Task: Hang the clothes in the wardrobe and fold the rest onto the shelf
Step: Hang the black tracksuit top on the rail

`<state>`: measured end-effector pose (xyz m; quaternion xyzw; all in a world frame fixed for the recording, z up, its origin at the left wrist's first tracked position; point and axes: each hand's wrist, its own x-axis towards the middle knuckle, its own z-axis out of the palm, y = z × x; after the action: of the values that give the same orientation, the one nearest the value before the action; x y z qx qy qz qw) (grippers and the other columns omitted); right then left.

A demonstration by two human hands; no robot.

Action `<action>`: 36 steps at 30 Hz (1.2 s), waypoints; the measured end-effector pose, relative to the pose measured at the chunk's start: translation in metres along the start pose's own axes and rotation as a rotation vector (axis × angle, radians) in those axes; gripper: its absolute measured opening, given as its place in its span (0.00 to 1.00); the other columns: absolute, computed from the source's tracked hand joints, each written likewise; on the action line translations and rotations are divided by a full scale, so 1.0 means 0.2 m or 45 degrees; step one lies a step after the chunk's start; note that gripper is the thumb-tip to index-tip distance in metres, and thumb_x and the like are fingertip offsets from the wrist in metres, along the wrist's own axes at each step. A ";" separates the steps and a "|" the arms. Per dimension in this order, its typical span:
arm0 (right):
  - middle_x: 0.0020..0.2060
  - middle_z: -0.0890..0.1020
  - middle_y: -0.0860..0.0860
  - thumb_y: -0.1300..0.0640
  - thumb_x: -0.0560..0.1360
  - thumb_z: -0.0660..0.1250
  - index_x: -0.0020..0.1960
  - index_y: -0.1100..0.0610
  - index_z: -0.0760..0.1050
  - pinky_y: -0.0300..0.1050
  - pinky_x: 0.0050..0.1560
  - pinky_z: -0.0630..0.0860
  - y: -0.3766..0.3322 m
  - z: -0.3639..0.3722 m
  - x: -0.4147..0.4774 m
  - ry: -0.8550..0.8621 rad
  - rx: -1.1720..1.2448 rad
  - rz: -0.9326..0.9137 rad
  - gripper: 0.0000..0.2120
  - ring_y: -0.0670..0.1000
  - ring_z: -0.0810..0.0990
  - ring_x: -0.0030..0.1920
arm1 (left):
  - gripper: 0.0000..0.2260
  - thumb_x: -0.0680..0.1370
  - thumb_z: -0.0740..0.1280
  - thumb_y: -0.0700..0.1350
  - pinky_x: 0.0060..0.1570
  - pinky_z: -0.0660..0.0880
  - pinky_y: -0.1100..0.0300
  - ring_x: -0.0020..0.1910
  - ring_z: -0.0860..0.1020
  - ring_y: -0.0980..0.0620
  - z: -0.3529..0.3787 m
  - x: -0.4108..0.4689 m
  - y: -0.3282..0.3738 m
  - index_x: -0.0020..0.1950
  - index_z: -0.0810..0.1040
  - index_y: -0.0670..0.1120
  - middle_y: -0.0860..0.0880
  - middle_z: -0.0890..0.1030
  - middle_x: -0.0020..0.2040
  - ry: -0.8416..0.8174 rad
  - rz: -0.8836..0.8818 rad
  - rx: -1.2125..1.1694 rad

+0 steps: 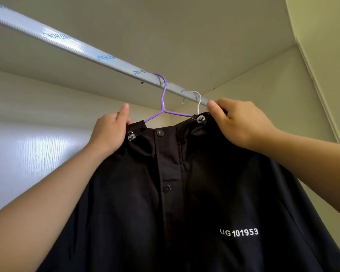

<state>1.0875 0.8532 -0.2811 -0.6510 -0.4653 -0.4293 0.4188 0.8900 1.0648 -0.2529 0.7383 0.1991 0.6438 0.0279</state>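
Observation:
A black jacket (185, 193) with snap buttons and white lettering hangs on a purple hanger (162, 103). The hanger's hook sits over the silver wardrobe rail (86, 52). My left hand (110, 132) grips the jacket's collar on the left side, thumb pointing up. My right hand (238, 122) pinches the collar on the right side, just under the rail. A white hanger hook (199, 101) also sits on the rail, behind the jacket; whatever hangs from it is hidden.
The wardrobe's top panel (185, 36) lies close above the rail. The back wall (37, 107) is on the left and the side wall (273, 85) meets it at the right corner. The rail's left stretch carries nothing.

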 end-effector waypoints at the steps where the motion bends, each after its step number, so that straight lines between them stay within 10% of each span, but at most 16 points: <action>1: 0.41 0.76 0.49 0.37 0.82 0.48 0.43 0.51 0.68 0.49 0.41 0.70 0.01 0.01 -0.01 0.007 -0.051 -0.061 0.21 0.58 0.74 0.45 | 0.25 0.84 0.53 0.57 0.39 0.62 0.55 0.38 0.70 0.48 0.02 -0.02 0.01 0.35 0.74 0.44 0.50 0.73 0.32 0.042 0.057 -0.004; 5: 0.45 0.71 0.45 0.37 0.81 0.50 0.55 0.49 0.72 0.48 0.44 0.70 0.08 0.01 -0.05 0.048 -0.113 -0.197 0.19 0.55 0.75 0.49 | 0.24 0.84 0.58 0.54 0.31 0.57 0.52 0.29 0.60 0.48 0.10 -0.06 -0.01 0.31 0.57 0.46 0.49 0.60 0.26 0.110 0.158 0.057; 14: 0.38 0.76 0.44 0.19 0.67 0.51 0.48 0.49 0.67 0.47 0.38 0.70 0.08 0.05 -0.04 -0.021 -0.044 -0.012 0.34 0.49 0.75 0.40 | 0.25 0.84 0.57 0.54 0.32 0.59 0.53 0.29 0.63 0.46 0.14 -0.07 -0.04 0.30 0.59 0.44 0.49 0.62 0.25 0.237 0.252 0.214; 28: 0.38 0.77 0.49 0.46 0.84 0.53 0.44 0.52 0.58 0.47 0.29 0.53 0.11 0.15 -0.11 0.229 0.227 -0.239 0.13 0.57 0.65 0.30 | 0.23 0.86 0.51 0.50 0.34 0.64 0.62 0.31 0.68 0.50 0.11 -0.06 0.08 0.32 0.63 0.43 0.48 0.68 0.29 -0.012 -0.003 0.372; 36: 0.27 0.71 0.49 0.59 0.58 0.81 0.40 0.53 0.70 0.43 0.27 0.51 0.05 0.02 -0.12 -0.232 0.252 0.015 0.21 0.52 0.62 0.23 | 0.16 0.86 0.52 0.41 0.39 0.68 0.63 0.35 0.72 0.48 0.00 0.02 0.22 0.38 0.67 0.45 0.48 0.74 0.34 -0.490 -0.371 0.506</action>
<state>1.0937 0.8495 -0.3062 -0.6455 -0.5376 -0.3180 0.4395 0.9010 1.0247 -0.2366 0.8013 0.4160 0.4298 0.0121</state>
